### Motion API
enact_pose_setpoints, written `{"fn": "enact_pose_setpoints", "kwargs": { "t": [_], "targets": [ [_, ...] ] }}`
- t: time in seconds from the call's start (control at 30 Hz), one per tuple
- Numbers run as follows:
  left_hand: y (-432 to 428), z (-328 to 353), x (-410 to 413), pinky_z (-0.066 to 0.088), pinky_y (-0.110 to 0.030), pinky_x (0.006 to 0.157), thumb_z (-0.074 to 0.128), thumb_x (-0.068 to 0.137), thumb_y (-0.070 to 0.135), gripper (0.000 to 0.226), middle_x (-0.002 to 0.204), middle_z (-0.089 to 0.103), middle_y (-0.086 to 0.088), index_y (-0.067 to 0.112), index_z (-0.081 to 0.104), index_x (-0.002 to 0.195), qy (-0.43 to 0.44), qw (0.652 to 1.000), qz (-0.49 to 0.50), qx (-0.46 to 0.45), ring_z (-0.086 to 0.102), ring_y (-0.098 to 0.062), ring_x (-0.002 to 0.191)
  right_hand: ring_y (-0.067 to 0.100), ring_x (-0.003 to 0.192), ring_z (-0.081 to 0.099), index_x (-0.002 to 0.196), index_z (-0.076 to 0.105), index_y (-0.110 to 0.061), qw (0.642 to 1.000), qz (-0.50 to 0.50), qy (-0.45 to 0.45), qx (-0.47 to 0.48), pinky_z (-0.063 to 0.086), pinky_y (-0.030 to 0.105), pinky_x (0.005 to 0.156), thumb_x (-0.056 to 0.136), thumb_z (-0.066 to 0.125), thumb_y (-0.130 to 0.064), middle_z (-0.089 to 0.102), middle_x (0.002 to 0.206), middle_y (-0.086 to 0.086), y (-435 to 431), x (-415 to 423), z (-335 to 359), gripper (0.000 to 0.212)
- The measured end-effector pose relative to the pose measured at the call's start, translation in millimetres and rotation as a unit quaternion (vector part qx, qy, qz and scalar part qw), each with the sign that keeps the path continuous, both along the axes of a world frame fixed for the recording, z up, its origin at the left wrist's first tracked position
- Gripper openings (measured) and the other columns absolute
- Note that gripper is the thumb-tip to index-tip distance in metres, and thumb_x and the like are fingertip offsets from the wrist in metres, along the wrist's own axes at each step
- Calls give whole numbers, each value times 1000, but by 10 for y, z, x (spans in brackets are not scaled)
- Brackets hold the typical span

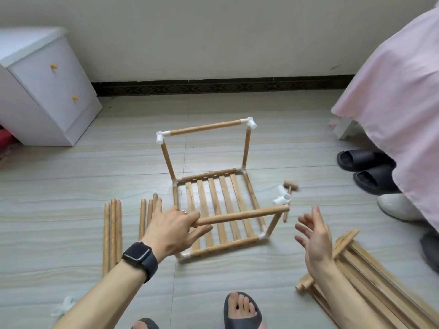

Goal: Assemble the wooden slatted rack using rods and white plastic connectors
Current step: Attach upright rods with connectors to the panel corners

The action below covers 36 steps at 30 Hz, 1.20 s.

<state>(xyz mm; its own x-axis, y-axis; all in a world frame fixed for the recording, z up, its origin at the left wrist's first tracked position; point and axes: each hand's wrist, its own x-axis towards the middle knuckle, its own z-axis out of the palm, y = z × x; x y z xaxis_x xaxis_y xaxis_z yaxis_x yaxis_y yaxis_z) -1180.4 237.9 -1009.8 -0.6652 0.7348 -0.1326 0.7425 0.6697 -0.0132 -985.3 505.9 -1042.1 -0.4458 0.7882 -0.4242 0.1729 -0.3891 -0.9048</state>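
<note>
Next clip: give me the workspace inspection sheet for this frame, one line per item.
Surface: tiled floor, pale; the work sits directly on it.
Job's things: rack part built, with the slatted base, two far uprights and the far top rod fitted; near rod raised above the base; loose rods lying to the left; slat pile to the right; white connectors loose beside the rack.
Clutter: wooden mallet by the connectors; black slippers; white scrap.
Hands: left hand holds the near rod's free end; right hand has its fingers spread and holds nothing.
Cables: nothing seen.
Surroundings: white cabinet, pink bedcover, wall behind.
</note>
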Motion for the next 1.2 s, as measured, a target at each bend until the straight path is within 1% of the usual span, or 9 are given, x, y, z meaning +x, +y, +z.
{"fn": "enact_pose_setpoints", "kwargs": {
  "t": [0.07,0.17,0.23,0.27,0.33,0.47,0.8,0.9,1.2],
  "targets": [
    [-23,-57,-24,21,-61,114,0,83,89,66,58,50,13,37,41,81,7,1000,16,16,54,-8,67,16,116,60,126,55,-22,998,61,6,28,46,42,92,79,51,-80,63,125,-1,132,-223,96,75],
    [-55,-90,-22,21,-61,116,4,84,89,65,55,50,14,36,40,75,25,999,14,43,53,-7,61,14,116,60,120,65,-20,983,177,-5,41,40,41,100,73,55,-78,71,121,-1,207,-563,167,75],
    [-73,-44,-49,20,-61,116,3,82,91,72,57,51,14,34,45,70,28,999,17,37,53,-7,64,14,99,63,91,70,-13,970,228,-34,76,41,37,92,75,60,-65,75,99,-1,220,-677,124,56],
    [-96,-16,-74,19,-60,116,1,80,92,75,59,53,14,34,47,70,27,999,22,24,54,-7,68,16,86,60,75,63,-12,969,227,-46,88,41,37,85,73,62,-59,71,83,-1,228,-696,89,47],
    [-170,15,-127,20,-58,116,-6,73,94,78,61,54,14,36,46,69,21,999,36,3,55,-6,70,18,72,50,62,49,-19,977,189,-47,90,38,37,73,71,62,-53,53,64,-3,234,-677,23,37],
    [-171,23,-149,32,-47,109,-14,67,94,84,59,54,13,35,47,73,15,999,31,-22,54,-2,63,12,63,44,58,39,-24,987,119,-38,104,35,36,67,75,58,-50,42,60,-6,178,-693,-57,36],
    [-193,-72,-230,39,-41,96,0,78,92,70,50,52,9,35,41,69,39,998,40,-9,48,-1,52,14,60,51,51,44,-24,991,50,-32,118,40,34,64,77,59,-43,47,51,-7,136,-732,-100,36],
    [-156,-55,-177,37,-41,97,-10,72,94,81,48,50,10,34,43,70,46,998,33,-10,46,-2,50,16,61,50,41,44,-23,990,29,-52,126,38,34,62,75,57,-42,47,53,-4,114,-761,-81,41],
    [-7,47,-227,36,-46,101,-7,71,93,82,56,56,11,31,47,73,11,997,19,-71,51,-4,58,21,62,47,56,46,-13,987,-65,-79,128,39,36,62,73,55,-39,49,60,7,-33,-789,-82,33]
  ]
}}
